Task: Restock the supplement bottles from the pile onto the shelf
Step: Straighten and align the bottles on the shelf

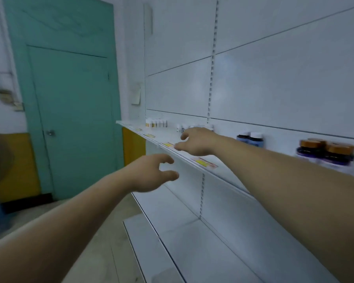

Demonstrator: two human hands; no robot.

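Observation:
A white shelf point(168, 137) runs along the white wall unit and carries groups of supplement bottles. Small white bottles point(156, 122) stand at its far left, more small white ones point(184, 127) sit just behind my right hand, two dark bottles with white caps point(250, 138) come after them, and dark bottles with orange caps point(326, 151) are at the right. My right hand point(196, 141) hovers over the shelf with fingers loosely spread, holding nothing. My left hand point(151, 172) is in front of and below the shelf edge, fingers relaxed and empty. The pile is out of view.
Yellow price labels point(204, 162) line the shelf's front edge. Two bare white shelves point(172, 231) lie below. A teal door point(74, 111) with a round knob stands to the left, beside a yellow lower wall. The floor is tiled.

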